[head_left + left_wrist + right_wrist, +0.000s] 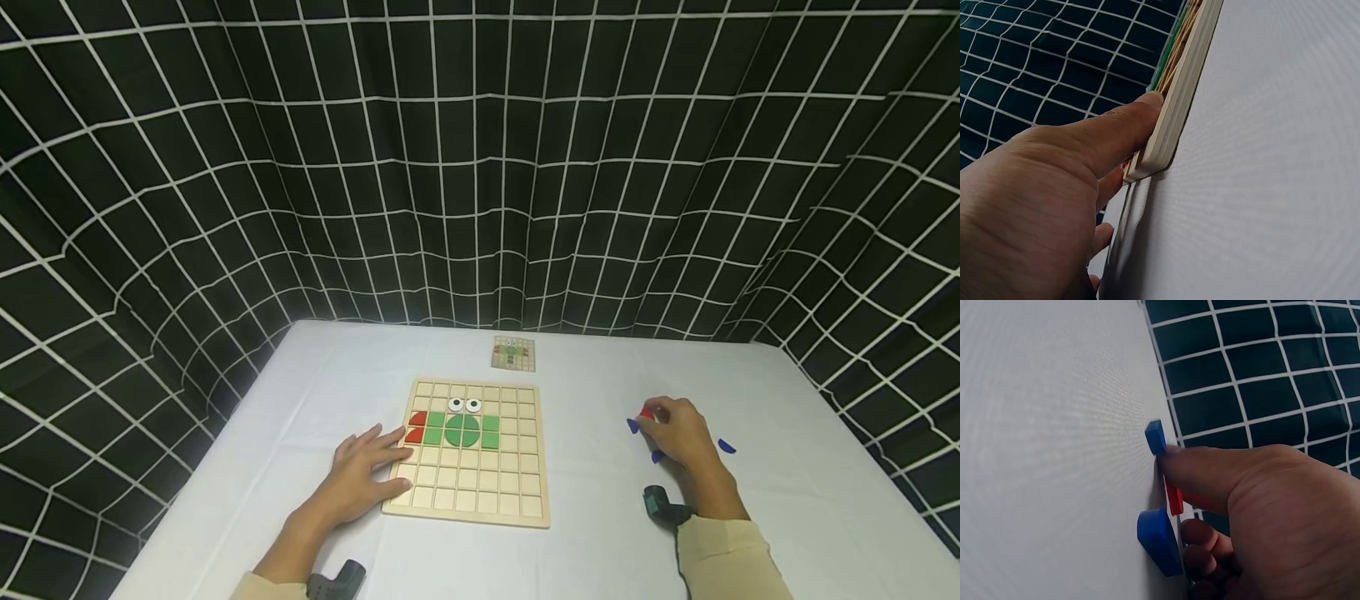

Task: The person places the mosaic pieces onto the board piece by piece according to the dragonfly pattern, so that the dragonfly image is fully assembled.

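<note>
A wooden grid board point(519, 483) lies on the table, holding two red quarter-circle pieces point(415, 435), several green squares point(491, 422), a green circle point(462, 430) of quarter pieces and two eye pieces point(456, 405). My left hand point(360, 475) rests on the board's left edge with fingers spread, its thumb touching the rim in the left wrist view. To the right of the board, my right hand point(678, 432) pinches a red piece point(647, 412) between thumb and fingers, low over the cloth. The thumb partly hides that red piece point(1174, 499) in the right wrist view.
Around the right hand lie blue half-round pieces: one point(633, 426) by the fingertips, another point(657, 457) below the hand, a third point(726, 446) to its right. A small pattern card point(513, 354) lies behind the board. Black curtain point(495, 167) with white grid lines encloses the white table point(592, 500).
</note>
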Available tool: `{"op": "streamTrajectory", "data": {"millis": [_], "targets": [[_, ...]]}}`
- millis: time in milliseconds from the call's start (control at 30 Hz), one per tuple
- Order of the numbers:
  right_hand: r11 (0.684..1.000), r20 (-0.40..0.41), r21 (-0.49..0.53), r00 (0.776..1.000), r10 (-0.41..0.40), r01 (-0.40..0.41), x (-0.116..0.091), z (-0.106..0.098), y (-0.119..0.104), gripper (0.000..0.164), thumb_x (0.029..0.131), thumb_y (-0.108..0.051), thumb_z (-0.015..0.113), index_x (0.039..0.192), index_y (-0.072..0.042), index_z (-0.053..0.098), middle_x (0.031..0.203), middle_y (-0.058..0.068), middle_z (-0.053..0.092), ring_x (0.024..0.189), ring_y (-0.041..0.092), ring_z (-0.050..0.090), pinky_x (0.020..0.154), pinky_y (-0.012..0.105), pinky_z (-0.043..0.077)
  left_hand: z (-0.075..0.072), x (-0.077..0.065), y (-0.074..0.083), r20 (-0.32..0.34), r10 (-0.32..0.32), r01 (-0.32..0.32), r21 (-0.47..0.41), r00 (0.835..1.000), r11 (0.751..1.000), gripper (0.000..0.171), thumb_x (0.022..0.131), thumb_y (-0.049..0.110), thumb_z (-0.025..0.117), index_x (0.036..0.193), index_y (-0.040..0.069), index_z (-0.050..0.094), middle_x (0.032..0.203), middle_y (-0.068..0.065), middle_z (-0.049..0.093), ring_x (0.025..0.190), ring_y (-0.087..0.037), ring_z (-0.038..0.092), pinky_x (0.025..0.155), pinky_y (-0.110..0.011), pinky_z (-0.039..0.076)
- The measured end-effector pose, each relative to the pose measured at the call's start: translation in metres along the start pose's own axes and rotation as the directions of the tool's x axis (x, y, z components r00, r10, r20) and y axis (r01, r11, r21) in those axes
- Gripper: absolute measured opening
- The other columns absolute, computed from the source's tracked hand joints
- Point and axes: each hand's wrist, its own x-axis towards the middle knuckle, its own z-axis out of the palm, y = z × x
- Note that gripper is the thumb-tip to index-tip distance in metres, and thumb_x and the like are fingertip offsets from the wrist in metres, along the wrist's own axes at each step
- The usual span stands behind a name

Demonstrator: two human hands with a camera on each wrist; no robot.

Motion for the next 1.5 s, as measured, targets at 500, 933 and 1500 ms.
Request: {"op": "streamTrajectory", "data": {"millis": [500, 933, 1500], "targets": [[1.000, 0.035, -0.016, 0.999, -0.005, 0.006, 0.0012, 0.0006, -0.0018, 0.033, 0.089, -0.019, 0.069, 0.110, 0.005, 0.059, 0.105, 0.025, 0.054, 0.100, 0.042, 0.053, 0.086, 0.057, 0.046, 0.0005, -0.0004, 0.0019, 0.001, 0.001, -0.001, -0.006, 1.000, 1.000, 0.049, 0.078, 0.046, 0.076, 0.120, 0.022, 0.068, 0.146, 0.002, 0.045, 0.142, -0.030, 0.022, 0.112, -0.056, -0.001], [0.997, -0.042, -0.060, 0.998, -0.055, 0.052, -0.0016, 0.0040, -0.0014, 0.036, 0.089, -0.021, 0.069, 0.113, 0.004, 0.061, 0.102, 0.022, 0.061, 0.097, 0.039, 0.058, 0.082, 0.053, 0.050, -0.0001, 0.0001, 0.0016, 0.001, -0.002, 0.002, 0.004, 1.000, 1.000, 0.050, 0.077, 0.046, 0.076, 0.120, 0.021, 0.069, 0.146, 0.003, 0.045, 0.142, -0.030, 0.022, 0.112, -0.056, 0.000], [0.992, -0.053, -0.047, 0.991, -0.120, 0.118, -0.0033, 0.0022, -0.0039, 0.032, 0.089, -0.016, 0.067, 0.117, 0.001, 0.063, 0.098, 0.019, 0.062, 0.091, 0.037, 0.060, 0.079, 0.054, 0.050, -0.0002, 0.0007, 0.0010, -0.003, -0.002, 0.002, 0.001, 1.000, 1.000, 0.049, 0.077, 0.046, 0.077, 0.119, 0.022, 0.069, 0.146, 0.004, 0.045, 0.142, -0.030, 0.022, 0.112, -0.055, 0.000]]}}
